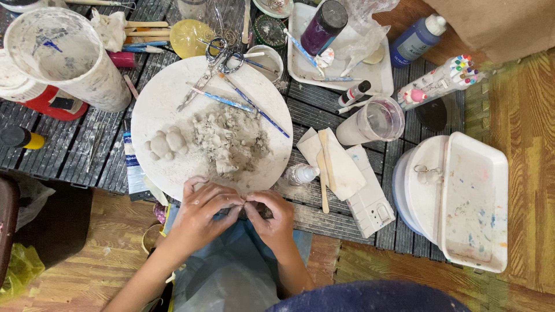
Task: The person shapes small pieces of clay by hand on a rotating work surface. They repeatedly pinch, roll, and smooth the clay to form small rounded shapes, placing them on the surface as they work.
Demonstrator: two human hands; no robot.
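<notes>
Currently, all places are taken from the round board (167,92).
Left hand: the left hand (199,214) sits at the board's near rim, fingers curled inward and closed on a small grey clay lump (245,209).
Right hand: the right hand (272,216) meets the left at the same rim, fingertips pinched on the lump's other side.
Lump position: it lies between the two sets of fingertips, mostly hidden, just off the board's near edge and above a blue lap cloth (231,271).
Grip reason: judged a two-handed pinch for shaping; holding it close to the body and off the board leaves both hands free to press from opposite sides.
Clay pile: a rough grey clay pile (228,138) lies at the board's middle, within short reach of the hands, likely the stock.
Figure: a small rounded clay figure (165,144) rests left of the pile on the board, apart from it, seemingly set aside to stay undisturbed.
Tools: scissors (217,58) and thin blue-handled tools (254,107) lie on the board's far side, away from the hands.
Right of board: a clear cup (376,121), wooden sticks (324,167) on a white sheet, and a small spray bottle (300,173) lie on the dark mat.
Left of board: a stained white bucket (63,55) stands tilted.
</notes>
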